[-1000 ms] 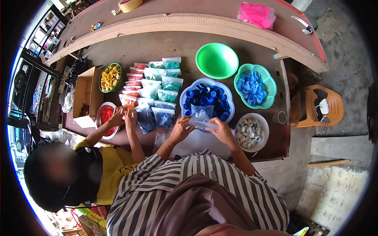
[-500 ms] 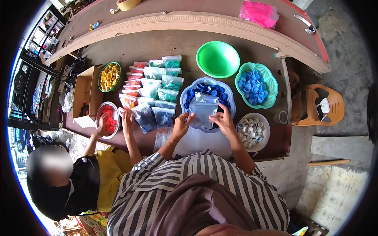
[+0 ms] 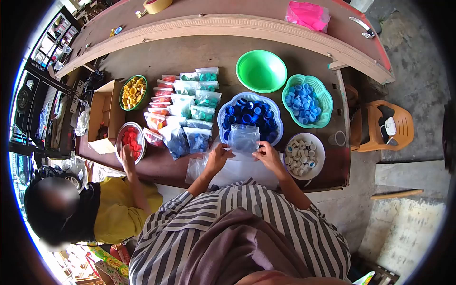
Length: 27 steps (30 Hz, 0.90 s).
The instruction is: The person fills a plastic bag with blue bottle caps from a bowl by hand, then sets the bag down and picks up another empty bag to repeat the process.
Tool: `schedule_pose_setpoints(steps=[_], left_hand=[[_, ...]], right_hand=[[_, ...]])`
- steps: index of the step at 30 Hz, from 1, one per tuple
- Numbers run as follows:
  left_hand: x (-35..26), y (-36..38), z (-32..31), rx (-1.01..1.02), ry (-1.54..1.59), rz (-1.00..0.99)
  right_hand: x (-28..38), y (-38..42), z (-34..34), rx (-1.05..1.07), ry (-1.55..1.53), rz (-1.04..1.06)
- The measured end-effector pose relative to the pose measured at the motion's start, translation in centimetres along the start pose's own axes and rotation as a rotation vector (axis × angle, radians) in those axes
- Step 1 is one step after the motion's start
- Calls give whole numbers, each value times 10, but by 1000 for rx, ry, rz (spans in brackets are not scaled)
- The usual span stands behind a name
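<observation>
A clear plastic bag (image 3: 244, 138) is stretched between my two hands, over the near edge of a pale blue basket (image 3: 223, 111) of dark blue caps (image 3: 249, 112). My left hand (image 3: 218, 157) pinches the bag's lower left side, and my right hand (image 3: 269, 156) pinches its lower right corner. No caps can be made out inside the bag. Right of my right hand is a white bowl (image 3: 321, 151) of white caps. Left of the basket lie rows of filled bags (image 3: 194, 111) with red, green and blue contents.
At the left, a co-worker's hand (image 3: 127, 158) reaches to a metal bowl (image 3: 118, 137) of red caps. A cardboard box (image 3: 102, 111) and a bowl of yellow caps (image 3: 133, 93) stand nearby. Farther back are an empty green bowl (image 3: 261, 71) and a green basket of light blue caps (image 3: 304, 105).
Both my hands have moved down toward me with the clear bag, uncovering more dark blue caps. The co-worker has leaned away to the left, and one of their hands has left the filled bags.
</observation>
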State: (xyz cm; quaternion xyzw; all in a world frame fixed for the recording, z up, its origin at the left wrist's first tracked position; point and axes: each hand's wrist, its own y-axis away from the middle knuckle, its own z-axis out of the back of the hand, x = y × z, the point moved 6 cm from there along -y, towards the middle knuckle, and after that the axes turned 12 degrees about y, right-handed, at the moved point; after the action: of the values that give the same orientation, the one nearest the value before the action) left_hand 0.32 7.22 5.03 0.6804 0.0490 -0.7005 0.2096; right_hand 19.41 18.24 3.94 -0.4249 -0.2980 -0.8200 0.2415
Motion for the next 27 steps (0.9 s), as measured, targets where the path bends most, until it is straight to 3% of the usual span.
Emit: schedule_pose_setpoints(steps=[2,6,7,10,12,15,22,27], left_hand=[[-7,4,-3,-10,44,-38],[-45,-6,6,-17,-99,-124],[-53,-12,7,-21,116,-157],[-112,-17,11,58,292,-181],[-168,-11,11,105,480,-408],[-211,3,16,118,439,-446],[-173,16,31,81,311,-440],[-157,29,48,76,273,-472]], right_hand=[[7,7,-3,17,-197,49],[53,12,17,-15,-250,165],[68,12,26,-19,-246,169],[117,12,59,-68,-350,292],[142,14,76,-63,-349,333],[175,26,84,-37,-322,374],[150,24,47,136,-258,371],[117,-3,54,41,-339,398]])
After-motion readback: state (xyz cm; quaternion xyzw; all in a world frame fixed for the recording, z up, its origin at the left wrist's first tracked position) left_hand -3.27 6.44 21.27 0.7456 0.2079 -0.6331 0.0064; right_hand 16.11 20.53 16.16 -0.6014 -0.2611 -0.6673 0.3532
